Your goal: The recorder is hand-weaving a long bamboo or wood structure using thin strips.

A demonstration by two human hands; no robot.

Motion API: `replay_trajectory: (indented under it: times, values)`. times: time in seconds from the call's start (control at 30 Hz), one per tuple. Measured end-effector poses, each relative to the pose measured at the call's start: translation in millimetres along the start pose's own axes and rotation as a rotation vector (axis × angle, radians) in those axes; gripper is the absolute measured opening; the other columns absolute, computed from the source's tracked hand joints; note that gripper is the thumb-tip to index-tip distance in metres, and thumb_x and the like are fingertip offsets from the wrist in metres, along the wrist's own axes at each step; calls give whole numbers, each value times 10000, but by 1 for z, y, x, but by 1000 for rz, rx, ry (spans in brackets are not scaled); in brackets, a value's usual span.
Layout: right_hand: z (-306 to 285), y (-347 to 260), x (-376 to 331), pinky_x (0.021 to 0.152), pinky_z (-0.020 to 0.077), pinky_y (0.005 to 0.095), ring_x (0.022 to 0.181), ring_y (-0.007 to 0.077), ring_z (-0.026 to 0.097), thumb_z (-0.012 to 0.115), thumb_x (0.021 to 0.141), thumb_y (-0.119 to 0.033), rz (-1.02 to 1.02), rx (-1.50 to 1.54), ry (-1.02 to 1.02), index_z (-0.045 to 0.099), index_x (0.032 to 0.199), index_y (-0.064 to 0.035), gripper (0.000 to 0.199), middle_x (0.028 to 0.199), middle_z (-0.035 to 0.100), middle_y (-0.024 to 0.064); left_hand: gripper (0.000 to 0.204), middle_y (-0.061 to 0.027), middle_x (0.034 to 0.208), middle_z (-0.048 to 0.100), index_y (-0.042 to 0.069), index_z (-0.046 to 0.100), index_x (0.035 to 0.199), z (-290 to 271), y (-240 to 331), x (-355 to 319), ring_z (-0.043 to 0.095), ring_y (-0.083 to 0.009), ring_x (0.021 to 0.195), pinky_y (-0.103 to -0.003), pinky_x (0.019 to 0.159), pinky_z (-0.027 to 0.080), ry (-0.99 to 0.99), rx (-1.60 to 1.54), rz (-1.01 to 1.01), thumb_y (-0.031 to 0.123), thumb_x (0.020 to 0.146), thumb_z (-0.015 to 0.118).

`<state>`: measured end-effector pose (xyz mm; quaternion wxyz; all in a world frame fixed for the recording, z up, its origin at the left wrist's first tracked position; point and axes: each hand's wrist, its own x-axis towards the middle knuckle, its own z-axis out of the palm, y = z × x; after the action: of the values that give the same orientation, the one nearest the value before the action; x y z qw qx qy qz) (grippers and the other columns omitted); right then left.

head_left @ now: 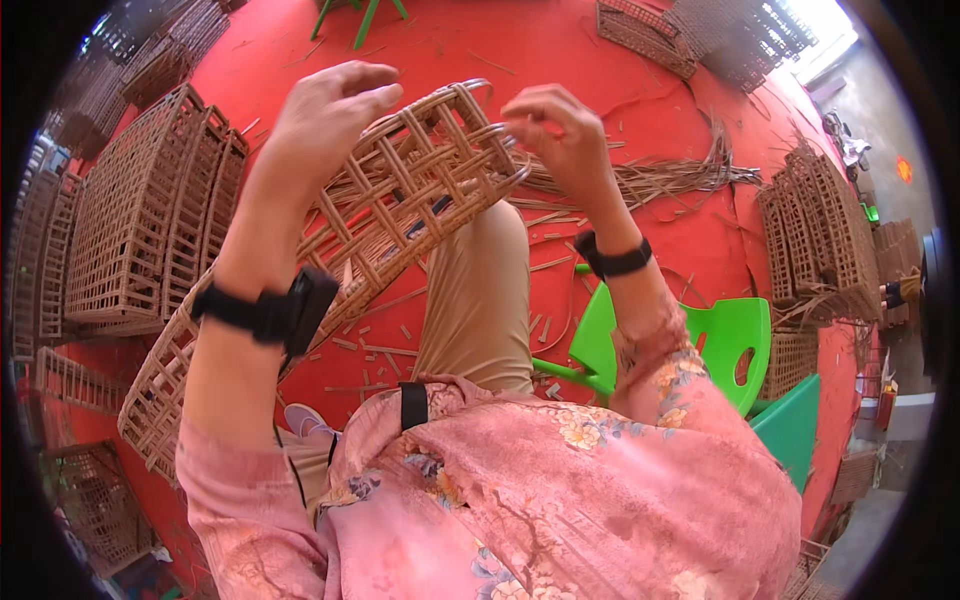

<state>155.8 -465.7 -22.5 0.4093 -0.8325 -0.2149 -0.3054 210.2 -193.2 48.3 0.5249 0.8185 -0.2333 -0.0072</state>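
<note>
I start with the red floor point(640, 60), which fills the view and is strewn with offcuts. Stacks of finished woven panels point(130, 230) lean at my left, more of them point(820, 235) stand at my right, and a green plastic chair point(725, 340) sits just beside my right knee. A loose bundle of strips point(660, 178) lies on the floor beyond my hands.

The wicker frame point(400, 200) rests across my lap, its far rounded end raised between my hands. I judge it light and fairly stiff along the wrapped rim, with some spring in the open lattice; thin strips there could snap if bent hard. The rim looks like the safest place to hold.

My left hand point(325, 125) lies over the top edge, fingers curled loosely, not clamped. My right hand point(555, 130) is pinched shut at the rim's end, seemingly on a thin strip, though I cannot make it out clearly.
</note>
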Motion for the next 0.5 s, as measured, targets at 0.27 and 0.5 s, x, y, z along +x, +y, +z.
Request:
replay_trajectory:
  times: [0.27,0.5]
  values:
    - [25,-27,-46,1049,455,443,1275,321,494,839,741,-233,-52,-348,-117,660,1250,-106,554,1384,541,94,120,-63,996,689,2,708,1062,-34,-7,-199,640,-160,947,-291,859,498,640,291,61,27,968,637]
    - [59,-48,-83,1025,435,453,1191,295,569,828,730,-115,-185,-552,-50,691,1213,-116,502,1233,631,62,125,-77,1003,672,37,710,1062,-46,-26,-329,643,-198,920,-328,856,507,720,703,-148,36,945,666]
